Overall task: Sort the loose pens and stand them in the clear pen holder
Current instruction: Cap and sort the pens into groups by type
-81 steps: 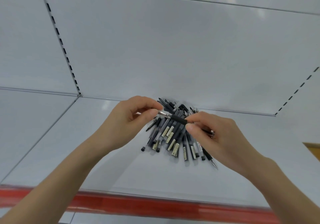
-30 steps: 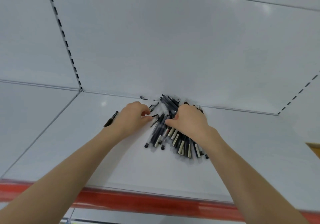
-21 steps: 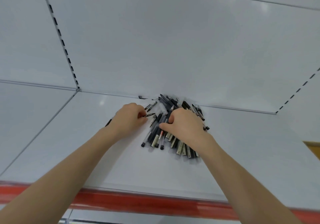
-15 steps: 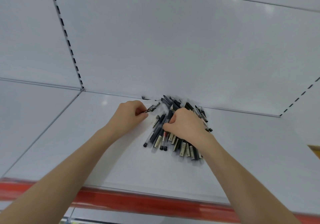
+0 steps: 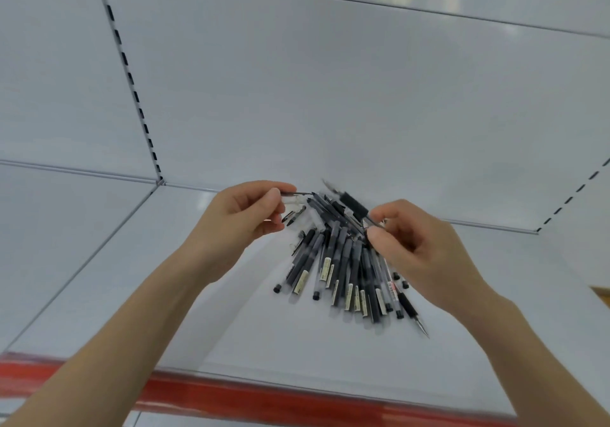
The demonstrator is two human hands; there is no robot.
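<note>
**Q:** What is showing on the shelf (image 5: 165,278) right now?

**A:** A pile of loose pens (image 5: 343,268) is lying on a white shelf, fanning out from the back panel (image 5: 330,96) towards the viewer. Most are dark gel pens with pale labels on their barrels. They are sitting between a person's two bare forearms, which are reaching in from the bottom of the view.

**Q:** What are the hands doing?

**A:** Both are hovering just above the far end of the pile. The left hand (image 5: 244,212) is pinching a thin dark stick (image 5: 298,193) between thumb and forefinger, with the stick pointing right, towards the other hand. It is too slim and blurred to tell whether it is a whole pen or only a part. The right hand (image 5: 416,248) is gripping a pen with a black rubber grip (image 5: 355,205) between thumb and forefinger, and the pen is slanting up and to the left over the pile.

**Q:** Anything else nearby?

**A:** A red strip (image 5: 231,390) is running along the shelf's front edge. A slotted upright (image 5: 132,87) is climbing the back panel on the left.
</note>
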